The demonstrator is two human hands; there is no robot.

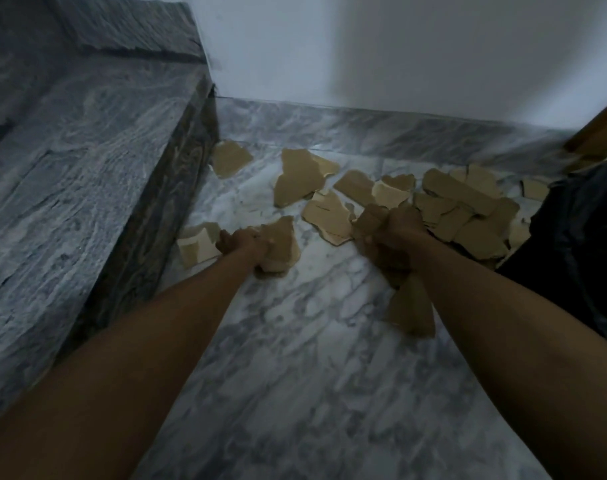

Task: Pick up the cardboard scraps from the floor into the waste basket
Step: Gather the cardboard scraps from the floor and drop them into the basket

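Below, a person's bare arms reach over a white-and-grey marble floor (295, 341). The left hand (246, 245) grips a cardboard scrap (283, 242); the right hand (387, 237) clutches a bunch of scraps (411, 306). Beyond the hands, loose cardboard scraps (461, 202) litter the floor. Left of the hands rises a grey stone step (87, 150); behind, a white wall (399, 46).

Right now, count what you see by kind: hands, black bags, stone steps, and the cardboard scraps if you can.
Hands: 2, left hand and right hand, each gripping scraps
Black bag: 1
Stone steps: 2
Cardboard scraps: overlapping, no exact count
Total counted: 5
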